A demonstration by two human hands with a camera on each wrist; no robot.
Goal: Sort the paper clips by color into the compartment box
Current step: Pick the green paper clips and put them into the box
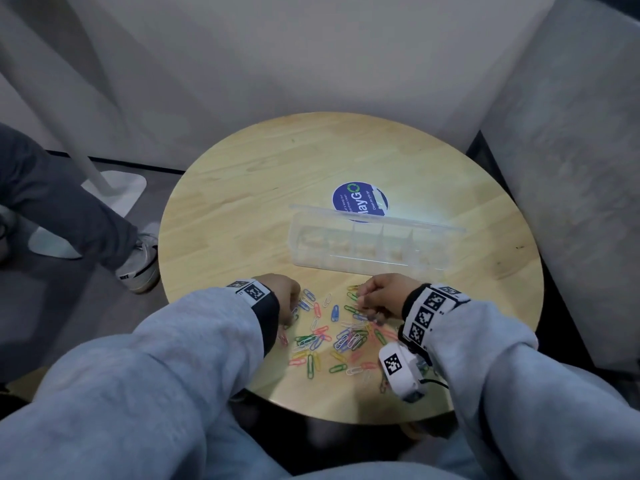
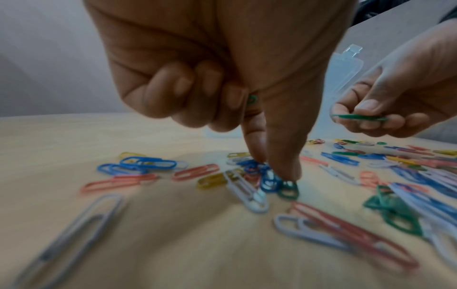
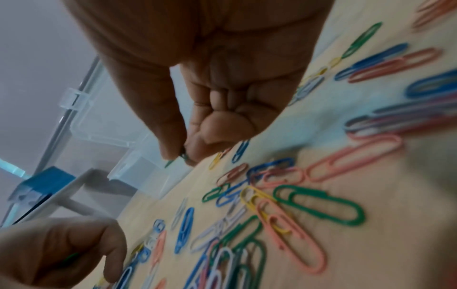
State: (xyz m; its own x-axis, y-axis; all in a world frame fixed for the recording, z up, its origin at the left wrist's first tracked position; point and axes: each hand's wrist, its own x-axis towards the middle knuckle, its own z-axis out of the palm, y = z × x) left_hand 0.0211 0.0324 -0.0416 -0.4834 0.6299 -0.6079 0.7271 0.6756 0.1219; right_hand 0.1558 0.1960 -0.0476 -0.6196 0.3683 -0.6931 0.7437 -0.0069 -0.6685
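Fingers: left hand [image 2: 222, 64] has three fingers curled into the palm over a green clip end [image 2: 251, 100], while index and thumb [image 2: 284, 156] reach down and pinch at a green paper clip [image 2: 288, 190] in the heap. Right hand [image 2: 395, 93] pinches another green clip [image 2: 358, 117] flat between thumb and fingers, lifted off the wood. Loose paper clips [image 1: 332, 336], blue, pink, yellow, green and white, lie scattered on the round wooden table [image 1: 242, 188] between and beneath both hands. Clear compartment box [image 1: 367, 244] sits just beyond the hands, lid open; no clips visible inside. Blue round sticker [image 1: 360, 199] behind the box. Another person's leg and shoe [image 1: 138, 268] at left.
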